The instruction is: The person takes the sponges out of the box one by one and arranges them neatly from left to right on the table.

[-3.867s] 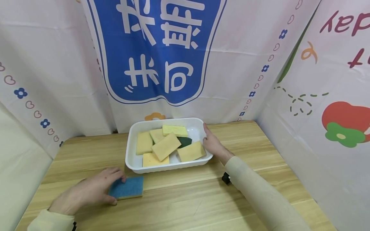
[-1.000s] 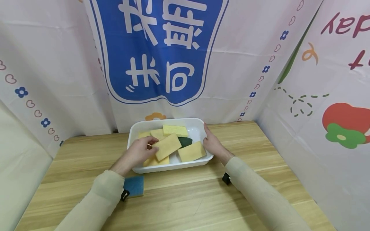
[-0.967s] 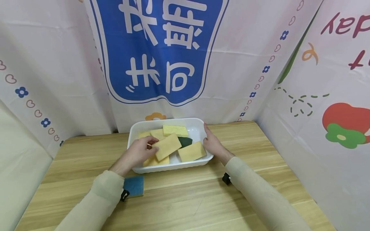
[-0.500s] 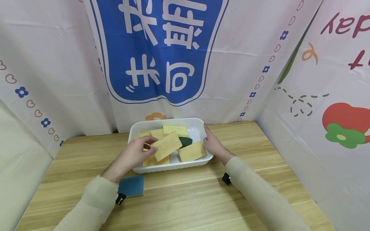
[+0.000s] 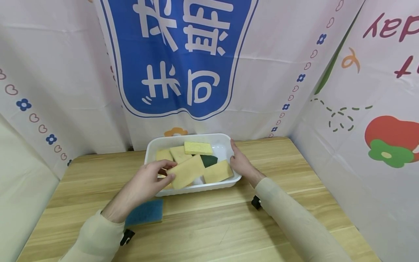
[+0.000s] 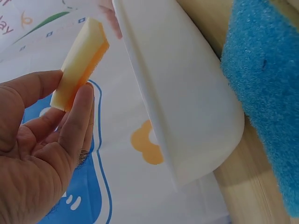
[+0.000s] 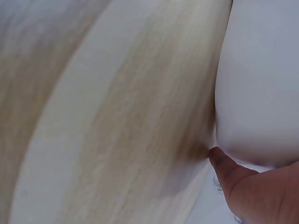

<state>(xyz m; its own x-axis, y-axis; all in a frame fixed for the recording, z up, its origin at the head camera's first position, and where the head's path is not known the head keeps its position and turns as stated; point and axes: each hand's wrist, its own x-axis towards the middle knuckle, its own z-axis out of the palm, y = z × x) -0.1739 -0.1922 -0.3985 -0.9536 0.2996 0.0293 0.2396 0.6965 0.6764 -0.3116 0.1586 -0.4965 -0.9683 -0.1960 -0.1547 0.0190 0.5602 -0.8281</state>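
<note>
My left hand (image 5: 147, 182) pinches a yellow sponge (image 5: 188, 171) by its left end, tilted above the white tray (image 5: 196, 189). In the left wrist view, thumb and fingers hold this sponge (image 6: 77, 65) by one end, and an orange layer shows along one side. My right hand (image 5: 243, 163) grips the tray's right end, thumb up at the rim. The right wrist view has a finger of the right hand (image 7: 261, 186) against the tray's white outer wall (image 7: 261, 79). A blue-topped sponge (image 5: 148, 212) lies on the table below my left wrist.
Inside the tray lie several more yellow sponges, including a pale one (image 5: 198, 148) at the back and one (image 5: 218, 171) at the right, plus a dark green piece (image 5: 209, 160). A printed cloth (image 5: 262, 91) hangs behind the wooden table (image 5: 209, 225).
My left hand has gone from the blue sponge to the tray, taken hold of the yellow sponge, and drawn it slightly toward me and left. The right hand keeps its place.
</note>
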